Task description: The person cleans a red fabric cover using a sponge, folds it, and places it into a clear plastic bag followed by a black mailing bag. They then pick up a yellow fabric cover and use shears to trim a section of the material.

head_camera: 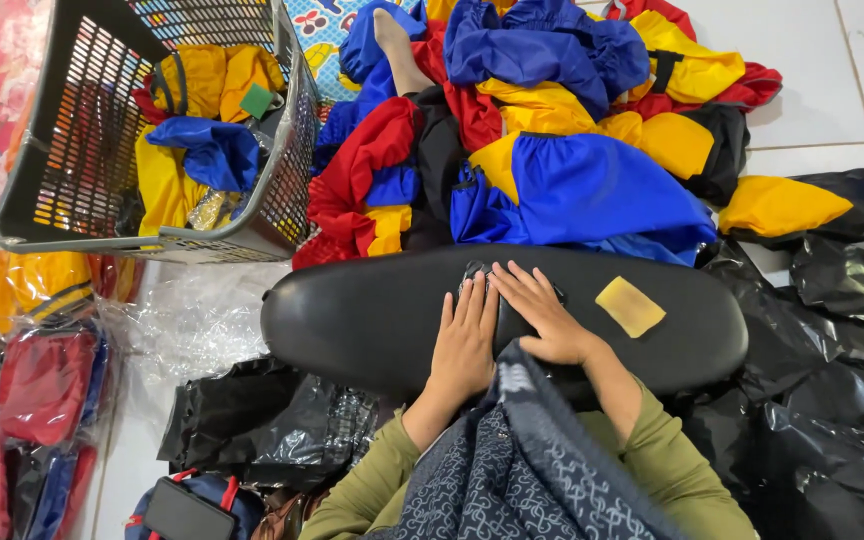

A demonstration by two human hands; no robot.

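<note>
A big heap of blue, yellow, red and black fabric pieces (562, 130) covers the tiled floor (802, 70) at the top. Black plastic sheets (832, 360) spread on the right side and below. A long black padded cushion (352, 320) lies across the middle, in front of the person. At the upper left a grey mesh laundry basket (82, 140) stands tilted, with yellow and blue pieces inside. Red pouches in clear bags (42, 400) lie at the left. The left hand (465, 345) and the right hand (542, 312) rest flat on the cushion, side by side, fingers stretched; neither grip holds anything, though a small dark object, maybe a clip (476, 272), sits at the fingertips. A yellow rectangular patch (630, 306) lies on the cushion, near the right hand.
</note>
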